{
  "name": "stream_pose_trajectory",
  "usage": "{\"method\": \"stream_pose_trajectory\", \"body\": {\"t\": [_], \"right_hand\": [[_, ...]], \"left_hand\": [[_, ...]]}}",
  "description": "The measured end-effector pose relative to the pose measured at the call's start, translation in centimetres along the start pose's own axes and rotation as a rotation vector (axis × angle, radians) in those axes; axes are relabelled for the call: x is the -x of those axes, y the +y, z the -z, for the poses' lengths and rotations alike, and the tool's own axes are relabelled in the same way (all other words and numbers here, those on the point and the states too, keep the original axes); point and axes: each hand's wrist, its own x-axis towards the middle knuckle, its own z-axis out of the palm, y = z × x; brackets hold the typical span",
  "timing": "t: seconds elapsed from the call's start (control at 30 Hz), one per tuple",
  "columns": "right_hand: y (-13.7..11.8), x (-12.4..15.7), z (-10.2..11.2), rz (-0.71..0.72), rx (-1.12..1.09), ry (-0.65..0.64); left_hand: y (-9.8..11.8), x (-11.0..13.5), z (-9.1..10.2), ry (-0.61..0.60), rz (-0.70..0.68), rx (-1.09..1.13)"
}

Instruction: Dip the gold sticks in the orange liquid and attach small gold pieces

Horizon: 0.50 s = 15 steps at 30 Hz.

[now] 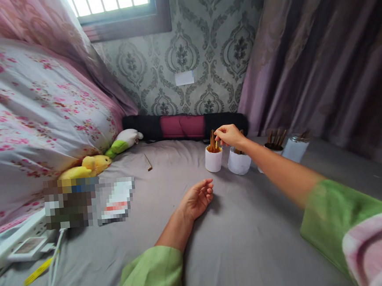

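Observation:
My right hand (229, 136) reaches over a white cup (213, 161) with a yellow inside. Its fingertips pinch a thin light wooden stick (216, 144), whose lower end dips into the cup. Several brown sticks (212, 142) stand upright in that cup beside my fingers. To its right is a second white cup (239, 162), its sticks partly covered by my right hand and forearm. Palm inward, my left hand (200, 198) rests on the grey sheet (231, 236) in front of the cups. Its fingers are loosely curled, and I see nothing in them.
Further right stand a dark-mouthed cup (273, 146) and a glass jar (296, 148), both with sticks. One stick (148, 162) lies loose on the sheet. Plush toys (95, 164), a power strip (18, 240) and white cables (56, 263) are at left. A black-and-red roll (183, 126) lies along the wall.

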Motion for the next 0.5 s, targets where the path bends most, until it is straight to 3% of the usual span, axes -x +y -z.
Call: {"method": "stream_pose_trajectory", "body": {"t": [0.5], "right_hand": [[-1.0, 4.9, -0.6, -0.118, -0.317, 0.107]], "left_hand": [[0.1, -0.2, 0.2, -0.026, 0.004, 0.015]]}}
